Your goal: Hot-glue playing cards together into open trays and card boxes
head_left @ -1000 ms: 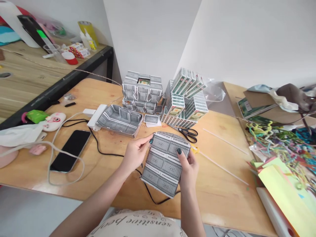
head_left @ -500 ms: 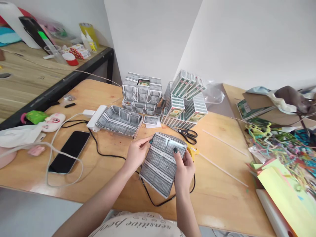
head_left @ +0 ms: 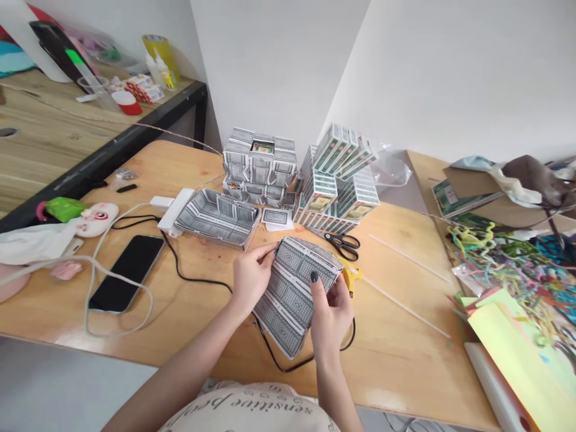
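Note:
Both my hands hold a panel of joined playing cards (head_left: 290, 291), grey patterned backs up, tilted above the wooden table (head_left: 189, 300). My left hand (head_left: 249, 279) grips its upper left edge with curled fingers. My right hand (head_left: 330, 312) clasps its right side, thumb pressed on the card backs. A yellow glue gun (head_left: 348, 277) lies on the table just right of the panel, its black cord (head_left: 198, 281) running under my hands. A tray built of the same cards (head_left: 218, 219) sits behind my left hand.
Stacked card structures (head_left: 260, 167) and card boxes (head_left: 339, 186) stand at the back. Scissors (head_left: 344, 241) and thin white sticks (head_left: 407, 255) lie right of centre. A phone (head_left: 126, 273), white cable and charger (head_left: 175, 210) lie left. Coloured paper (head_left: 522, 348) and pipe cleaners (head_left: 504, 258) crowd the right.
The card panel has tilted and turned more edge-on toward the left. My right hand has slid lower and nearer, uncovering the glue gun. My left hand stays on the upper edge.

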The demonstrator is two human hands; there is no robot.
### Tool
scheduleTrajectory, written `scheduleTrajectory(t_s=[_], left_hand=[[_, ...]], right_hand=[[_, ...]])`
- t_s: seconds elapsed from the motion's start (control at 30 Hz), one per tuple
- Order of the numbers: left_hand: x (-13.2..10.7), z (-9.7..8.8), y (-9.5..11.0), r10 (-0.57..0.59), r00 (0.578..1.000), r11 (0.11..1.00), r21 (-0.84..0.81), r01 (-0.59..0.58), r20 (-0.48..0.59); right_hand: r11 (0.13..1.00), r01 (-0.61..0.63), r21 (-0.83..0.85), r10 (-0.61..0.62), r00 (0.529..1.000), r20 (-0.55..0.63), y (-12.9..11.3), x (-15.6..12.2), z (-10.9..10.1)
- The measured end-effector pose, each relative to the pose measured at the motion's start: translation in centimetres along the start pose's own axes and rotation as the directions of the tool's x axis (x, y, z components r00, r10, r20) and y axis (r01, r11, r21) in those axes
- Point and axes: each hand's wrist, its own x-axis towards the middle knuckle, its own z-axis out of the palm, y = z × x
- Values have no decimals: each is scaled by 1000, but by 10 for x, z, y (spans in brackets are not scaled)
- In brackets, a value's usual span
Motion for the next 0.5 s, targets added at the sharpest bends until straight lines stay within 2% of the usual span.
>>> scheduleTrajectory(t_s=[0.07, 0.17, 0.23, 0.4, 0.5], left_hand=[[-1, 0, -3, -1, 999, 999, -42, 3, 47], [-4, -2, -8, -71, 982, 975, -197, 105, 173], [-6, -4, -9, -111, 970, 950, -263, 168, 218], [-7, -7, -5, -160, 974, 945, -261, 198, 162], [-5, -7, -1, -152, 980, 961, -212, 177, 130]], right_hand=[[1000, -11, 7, 11, 1000, -14, 0, 3, -2], [999, -40, 11, 41, 999, -25, 1, 8, -6], [998, -61, 3, 61, 998, -15, 1, 11, -8], [997, -73, 36, 73, 997, 14, 0, 9, -7], [996, -64, 65, 62, 998, 31, -1, 6, -5]])
